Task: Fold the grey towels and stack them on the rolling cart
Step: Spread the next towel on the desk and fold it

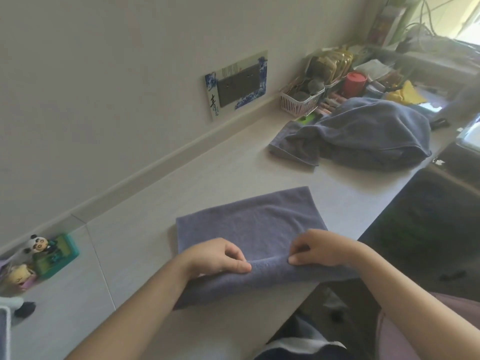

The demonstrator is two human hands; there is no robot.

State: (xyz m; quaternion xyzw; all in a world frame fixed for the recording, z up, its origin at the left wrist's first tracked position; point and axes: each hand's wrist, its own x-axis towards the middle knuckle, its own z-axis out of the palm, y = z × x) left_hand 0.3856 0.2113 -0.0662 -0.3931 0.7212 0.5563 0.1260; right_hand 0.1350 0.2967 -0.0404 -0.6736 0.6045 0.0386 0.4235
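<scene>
The left hand and right hand each pinch the near folded edge of a grey towel, thumbs and fingertips closed on a raised ridge of cloth. This towel lies flat on the counter directly in front of the person, its near edge hanging slightly over the counter's front.

As I judge it, the task is at an early stage: this towel looks partly folded, with at least one more fold to make. Beyond the towel, farther along the counter, a heap of unfolded grey towels waits in a crumpled mound. No rolling cart shows in this view, so nothing can be said of a stack.

Past the heap, against the wall, a pink slotted basket holds dark rounded items I cannot identify. Near it stands a red cylindrical tub. To the left of the towel, a green tray carries a small panda figure.
</scene>
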